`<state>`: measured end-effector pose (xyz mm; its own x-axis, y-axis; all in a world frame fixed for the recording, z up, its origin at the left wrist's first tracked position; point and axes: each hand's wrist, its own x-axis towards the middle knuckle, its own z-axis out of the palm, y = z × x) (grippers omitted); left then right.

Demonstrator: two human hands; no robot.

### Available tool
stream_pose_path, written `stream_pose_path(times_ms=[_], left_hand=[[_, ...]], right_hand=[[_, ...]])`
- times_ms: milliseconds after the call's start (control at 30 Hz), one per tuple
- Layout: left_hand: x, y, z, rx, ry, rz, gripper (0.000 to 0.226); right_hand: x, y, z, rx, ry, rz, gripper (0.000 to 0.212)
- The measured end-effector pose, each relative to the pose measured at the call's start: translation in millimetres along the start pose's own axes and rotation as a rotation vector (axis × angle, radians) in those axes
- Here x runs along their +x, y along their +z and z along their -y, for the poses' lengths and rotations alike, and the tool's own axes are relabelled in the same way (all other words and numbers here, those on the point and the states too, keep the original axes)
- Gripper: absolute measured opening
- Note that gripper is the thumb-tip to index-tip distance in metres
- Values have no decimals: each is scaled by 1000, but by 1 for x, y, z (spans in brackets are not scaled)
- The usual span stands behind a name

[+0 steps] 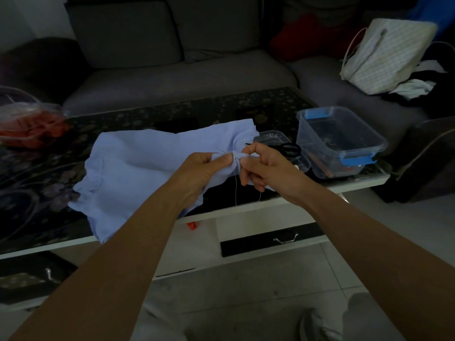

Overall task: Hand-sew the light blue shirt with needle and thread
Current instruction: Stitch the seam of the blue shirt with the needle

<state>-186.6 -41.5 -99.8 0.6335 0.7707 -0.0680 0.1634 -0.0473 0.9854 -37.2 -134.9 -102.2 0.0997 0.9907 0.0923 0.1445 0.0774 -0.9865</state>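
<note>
At the right of the frame a clear plastic box (339, 141) with blue latches holds dark bits too dim to name. Black scissors (288, 148) lie on a smaller clear box (270, 137) beside it. At the centre, the left hand (204, 168) and right hand (261, 166) pinch a bunched fold of the soft, creased light blue shirt (138, 166), which is spread on the dark patterned table (37, 193). Thin thread (235, 190) hangs below.
</note>
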Motion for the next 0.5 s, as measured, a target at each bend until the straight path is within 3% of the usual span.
stream_pose_path(times_ms=[167, 333, 400, 500], left_hand=[[0, -1, 0, -30, 18, 26, 16], [-4, 3, -1, -30, 28, 29, 19], [-3, 2, -2, -43, 30, -25, 18], [0, 5, -1, 32, 40, -123, 25]], right_hand=[[0, 2, -1, -7, 2, -22, 19], [4, 4, -3, -28, -31, -62, 7], [8, 2, -7, -128, -98, -184, 10], [11, 0, -11, -366, -345, -293, 15]])
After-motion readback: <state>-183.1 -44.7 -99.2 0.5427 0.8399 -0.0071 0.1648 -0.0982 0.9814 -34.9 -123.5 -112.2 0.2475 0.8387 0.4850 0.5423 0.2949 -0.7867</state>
